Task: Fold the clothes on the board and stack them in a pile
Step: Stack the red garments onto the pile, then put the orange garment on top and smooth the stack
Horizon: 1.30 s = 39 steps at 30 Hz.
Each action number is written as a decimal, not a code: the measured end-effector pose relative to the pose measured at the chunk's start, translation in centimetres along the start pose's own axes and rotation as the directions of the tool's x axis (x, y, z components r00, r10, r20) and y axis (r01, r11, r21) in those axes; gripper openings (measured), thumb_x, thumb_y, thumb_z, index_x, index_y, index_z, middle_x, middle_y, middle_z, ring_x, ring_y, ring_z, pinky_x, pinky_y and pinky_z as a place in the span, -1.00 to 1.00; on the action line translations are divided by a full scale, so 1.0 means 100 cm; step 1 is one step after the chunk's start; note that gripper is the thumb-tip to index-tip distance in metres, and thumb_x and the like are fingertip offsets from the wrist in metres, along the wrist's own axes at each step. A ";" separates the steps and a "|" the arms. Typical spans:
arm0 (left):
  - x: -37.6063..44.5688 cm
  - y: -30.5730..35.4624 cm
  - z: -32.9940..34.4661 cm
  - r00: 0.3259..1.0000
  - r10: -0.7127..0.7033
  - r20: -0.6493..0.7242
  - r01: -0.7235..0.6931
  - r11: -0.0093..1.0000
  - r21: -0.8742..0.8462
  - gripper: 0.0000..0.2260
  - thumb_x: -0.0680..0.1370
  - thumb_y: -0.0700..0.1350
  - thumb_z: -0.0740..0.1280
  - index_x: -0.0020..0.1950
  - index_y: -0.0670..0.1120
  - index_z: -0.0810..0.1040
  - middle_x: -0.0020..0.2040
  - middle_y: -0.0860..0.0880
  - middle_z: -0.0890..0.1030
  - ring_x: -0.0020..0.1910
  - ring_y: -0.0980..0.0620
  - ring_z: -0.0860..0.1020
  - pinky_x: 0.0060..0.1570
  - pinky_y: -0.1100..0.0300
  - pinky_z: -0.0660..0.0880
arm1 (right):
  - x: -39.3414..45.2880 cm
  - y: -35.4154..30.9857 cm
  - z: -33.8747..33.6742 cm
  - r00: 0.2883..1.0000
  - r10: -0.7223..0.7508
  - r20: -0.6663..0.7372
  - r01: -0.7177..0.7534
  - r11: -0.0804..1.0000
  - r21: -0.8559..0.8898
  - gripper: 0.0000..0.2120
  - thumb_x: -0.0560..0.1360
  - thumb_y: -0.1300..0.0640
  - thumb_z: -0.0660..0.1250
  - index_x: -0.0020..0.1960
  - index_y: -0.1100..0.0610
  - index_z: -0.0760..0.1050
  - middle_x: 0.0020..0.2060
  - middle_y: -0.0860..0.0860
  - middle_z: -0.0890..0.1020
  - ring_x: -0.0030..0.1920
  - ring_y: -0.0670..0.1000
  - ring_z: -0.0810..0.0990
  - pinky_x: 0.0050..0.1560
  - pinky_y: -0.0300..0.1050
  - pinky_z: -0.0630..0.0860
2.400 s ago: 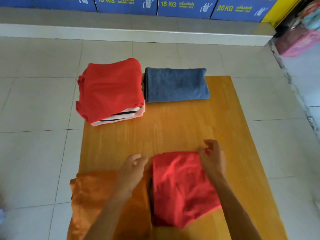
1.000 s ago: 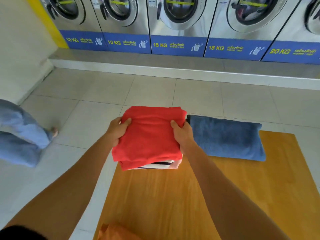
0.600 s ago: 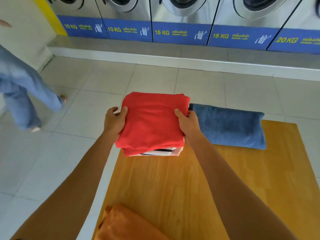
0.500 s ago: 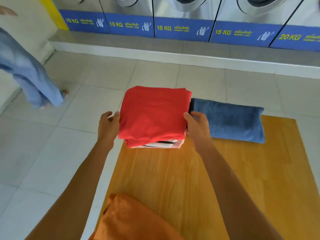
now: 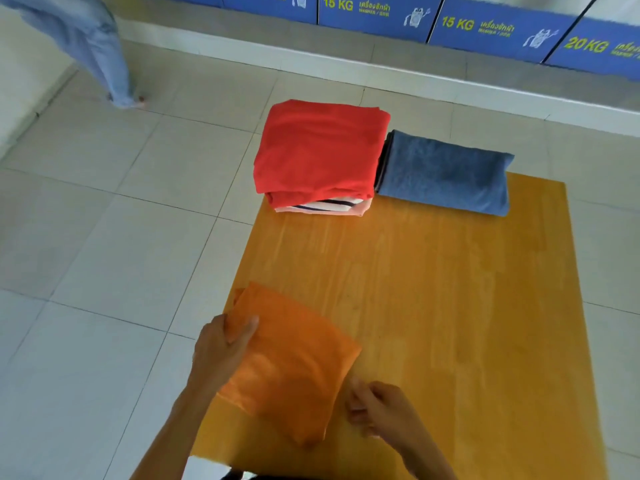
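A folded orange cloth lies at the near left corner of the wooden board. My left hand grips its left edge, thumb on top. My right hand hovers just right of the cloth's near corner, fingers curled with nothing in them. At the board's far left corner stands the pile: a folded red garment on top of striped and pink ones. A folded blue towel lies right beside the pile.
The board rests on a pale tiled floor. A person in light blue trousers stands at the far left. Washing machines with blue labels line the back behind a raised step.
Both hands have let go of the red-topped pile and drawn back to the near edge. My left hand has taken hold of the orange cloth. The view has tilted downward.
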<state>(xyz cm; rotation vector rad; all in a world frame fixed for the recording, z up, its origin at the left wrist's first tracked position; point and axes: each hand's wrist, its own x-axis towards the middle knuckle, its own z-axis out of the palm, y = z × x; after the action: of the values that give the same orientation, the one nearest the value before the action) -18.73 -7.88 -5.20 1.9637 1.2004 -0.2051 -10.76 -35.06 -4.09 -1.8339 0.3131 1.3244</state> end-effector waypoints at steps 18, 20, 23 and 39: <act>-0.012 0.008 0.001 0.865 -0.027 0.501 0.335 0.774 -0.537 -0.35 0.51 0.18 0.34 0.51 -0.05 0.25 0.29 -0.08 0.54 0.20 -0.14 0.56 0.19 -0.13 0.52 | 0.004 -0.052 0.008 0.995 -0.041 -0.092 0.066 0.954 0.291 -0.57 0.57 0.09 0.36 0.39 0.11 0.33 0.13 0.12 0.61 0.06 0.16 0.66 0.02 0.15 0.66; -0.006 0.013 -0.002 0.862 0.006 0.507 0.305 0.793 -0.528 -0.37 0.50 0.14 0.36 0.50 -0.05 0.27 0.29 -0.07 0.54 0.23 -0.14 0.55 0.25 -0.17 0.49 | 0.007 -0.056 0.001 0.995 -0.051 -0.088 0.075 0.950 0.302 -0.57 0.56 0.11 0.40 0.39 0.15 0.40 0.10 0.13 0.67 0.03 0.17 0.70 0.00 0.16 0.67; 0.011 0.031 -0.016 0.864 0.046 0.501 0.266 0.804 -0.531 -0.41 0.48 0.09 0.40 0.45 -0.07 0.35 0.26 -0.09 0.60 0.21 -0.15 0.59 0.24 -0.20 0.49 | 0.010 -0.076 -0.017 0.992 -0.097 -0.077 0.118 0.927 0.356 -0.70 0.55 0.24 0.41 0.27 0.21 0.53 0.02 0.17 0.74 -0.03 0.20 0.74 -0.11 0.07 0.69; 0.197 0.305 -0.116 0.928 0.370 0.038 -0.305 0.814 -0.494 -0.52 0.60 0.18 0.19 0.38 -0.11 0.44 0.16 0.05 0.58 0.10 0.01 0.57 0.06 0.08 0.51 | 0.078 -0.381 -0.100 0.829 -0.492 -0.267 0.559 0.744 0.367 -0.77 0.54 0.19 0.42 0.18 0.09 0.52 0.04 0.08 0.68 0.01 0.14 0.66 0.04 0.15 0.59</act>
<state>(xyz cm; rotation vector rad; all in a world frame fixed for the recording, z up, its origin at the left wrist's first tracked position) 13.37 6.78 9.28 1.6495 0.7055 0.1395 22.77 -16.67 8.15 -1.4853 0.1294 0.6494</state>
